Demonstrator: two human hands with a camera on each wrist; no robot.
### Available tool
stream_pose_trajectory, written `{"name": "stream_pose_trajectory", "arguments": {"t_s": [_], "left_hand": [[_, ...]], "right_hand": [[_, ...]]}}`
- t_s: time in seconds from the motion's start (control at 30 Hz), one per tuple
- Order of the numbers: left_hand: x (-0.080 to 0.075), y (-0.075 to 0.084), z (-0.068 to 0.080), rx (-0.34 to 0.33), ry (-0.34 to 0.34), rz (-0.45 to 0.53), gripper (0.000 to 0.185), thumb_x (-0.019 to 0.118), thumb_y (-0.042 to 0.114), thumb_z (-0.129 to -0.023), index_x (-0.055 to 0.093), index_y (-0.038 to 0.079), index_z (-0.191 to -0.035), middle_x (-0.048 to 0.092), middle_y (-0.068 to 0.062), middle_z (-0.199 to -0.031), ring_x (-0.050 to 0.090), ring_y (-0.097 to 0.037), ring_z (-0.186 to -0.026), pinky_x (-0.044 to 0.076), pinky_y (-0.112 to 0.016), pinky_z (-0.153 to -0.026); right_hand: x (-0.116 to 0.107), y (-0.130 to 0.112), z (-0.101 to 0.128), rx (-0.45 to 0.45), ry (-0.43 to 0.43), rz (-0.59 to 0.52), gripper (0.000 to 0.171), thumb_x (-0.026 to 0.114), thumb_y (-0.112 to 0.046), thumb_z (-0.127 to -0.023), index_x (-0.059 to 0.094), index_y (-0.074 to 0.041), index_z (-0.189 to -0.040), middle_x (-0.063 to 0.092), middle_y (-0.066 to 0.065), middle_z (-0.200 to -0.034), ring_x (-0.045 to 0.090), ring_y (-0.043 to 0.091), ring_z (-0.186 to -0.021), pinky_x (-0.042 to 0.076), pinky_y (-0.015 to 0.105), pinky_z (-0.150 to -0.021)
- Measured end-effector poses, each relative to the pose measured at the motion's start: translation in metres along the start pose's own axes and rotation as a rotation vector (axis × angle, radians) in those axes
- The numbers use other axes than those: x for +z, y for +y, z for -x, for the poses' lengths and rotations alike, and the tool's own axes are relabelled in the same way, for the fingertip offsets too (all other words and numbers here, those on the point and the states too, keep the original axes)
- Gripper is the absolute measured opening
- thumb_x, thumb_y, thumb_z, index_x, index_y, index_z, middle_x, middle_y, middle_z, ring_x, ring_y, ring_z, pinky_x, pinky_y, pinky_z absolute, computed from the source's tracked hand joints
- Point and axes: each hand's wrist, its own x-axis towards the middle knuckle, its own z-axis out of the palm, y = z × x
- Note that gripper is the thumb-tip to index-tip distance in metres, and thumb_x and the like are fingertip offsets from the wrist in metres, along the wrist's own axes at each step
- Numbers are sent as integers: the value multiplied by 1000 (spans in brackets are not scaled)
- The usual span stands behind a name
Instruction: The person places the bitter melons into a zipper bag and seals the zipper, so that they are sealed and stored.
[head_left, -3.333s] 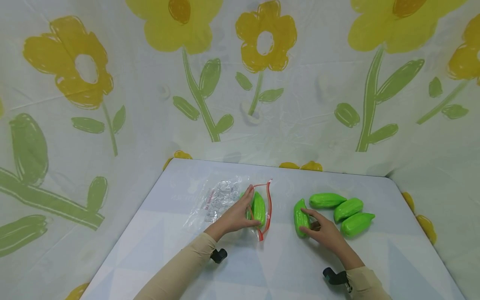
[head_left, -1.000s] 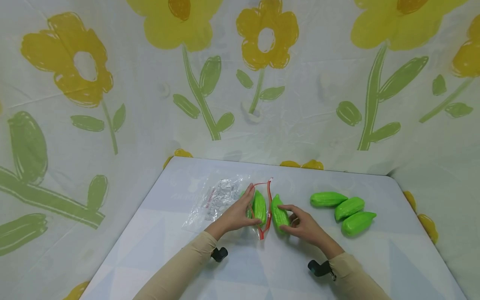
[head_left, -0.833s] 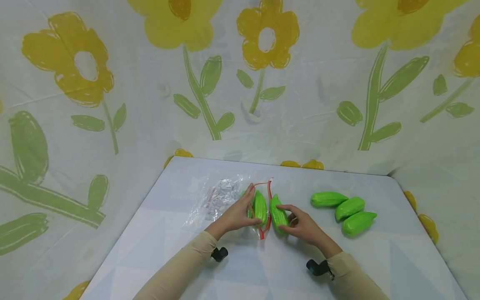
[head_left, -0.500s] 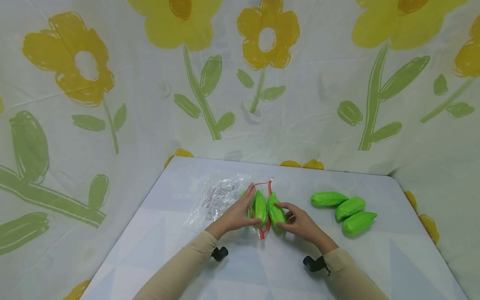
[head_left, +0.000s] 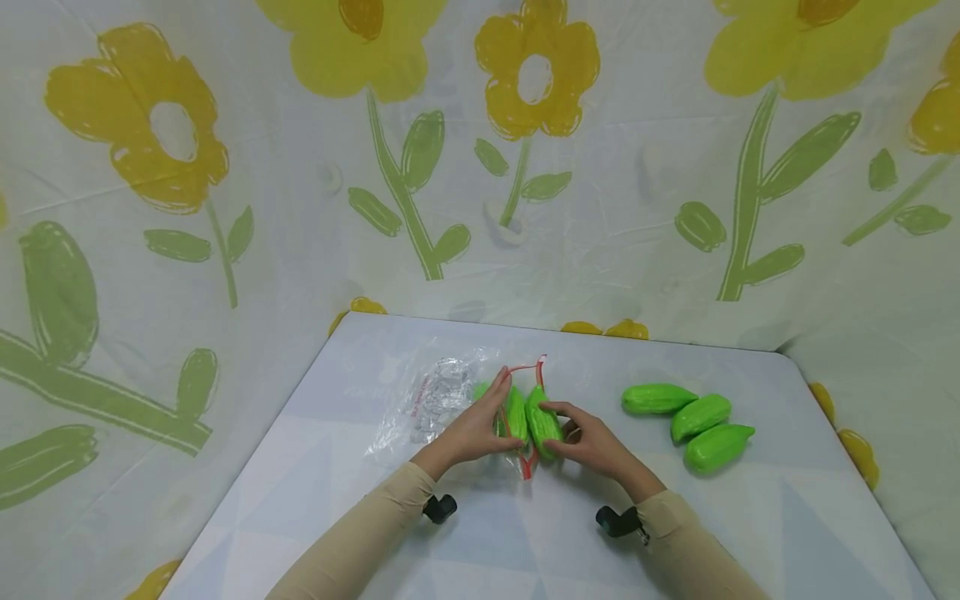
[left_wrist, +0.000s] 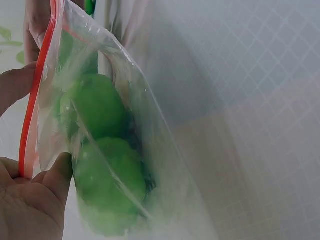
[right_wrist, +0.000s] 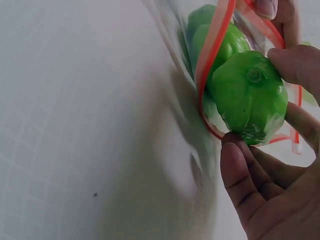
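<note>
A clear zip bag (head_left: 442, 400) with a red-edged mouth lies on the table's left half. My left hand (head_left: 468, 431) holds that mouth apart, its thumb and fingers at the red strip (left_wrist: 34, 110). Green ribbed gourds (left_wrist: 107, 172) show through the plastic in the left wrist view. My right hand (head_left: 596, 442) grips another green gourd (head_left: 543, 425) between thumb and fingers. In the right wrist view this gourd (right_wrist: 250, 97) sits at the opening, one end toward the camera, beside a gourd inside. How far in it reaches is partly hidden.
Three more green gourds, one at the back (head_left: 657, 398), one in the middle (head_left: 701, 417) and one at the front (head_left: 718, 448), lie together to the right. A flower-printed curtain (head_left: 600, 200) stands behind the white table (head_left: 675, 533).
My right hand has carried its gourd leftward, from near the loose group to the bag's mouth, where it now overlaps the red edge. My left hand has stayed in place.
</note>
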Motion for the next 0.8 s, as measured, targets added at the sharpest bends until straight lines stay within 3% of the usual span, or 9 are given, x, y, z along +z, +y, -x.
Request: {"name": "stream_pose_trajectory", "arguments": {"t_s": [0.27,0.53,0.8], "left_hand": [[0,2,0,-3,1,1,110,75,42,-74,-1,18,-150,-7,2,-156,10,-17,-141,29,-39,-109],[0,2,1,1,5,-7,110,76,41,-74,3,12,-150,-6,2,-157,11,-18,-141,30,-39,-108],[-1,4,1,-16,4,2,109,76,42,-74,3,14,-150,-6,3,-156,11,-17,-141,29,-39,-109]], "right_hand": [[4,-4,-4,30,-23,7,62,73,-45,-76,46,-40,-131,56,-1,-111,55,14,-83,49,29,-71],[9,-8,-7,21,43,39,66,72,-49,-74,46,-37,-133,44,-1,-134,57,13,-85,51,28,-76],[9,-5,-7,-5,10,33,59,66,-33,-86,42,-36,-139,39,1,-140,59,14,-92,51,33,-83]]}}
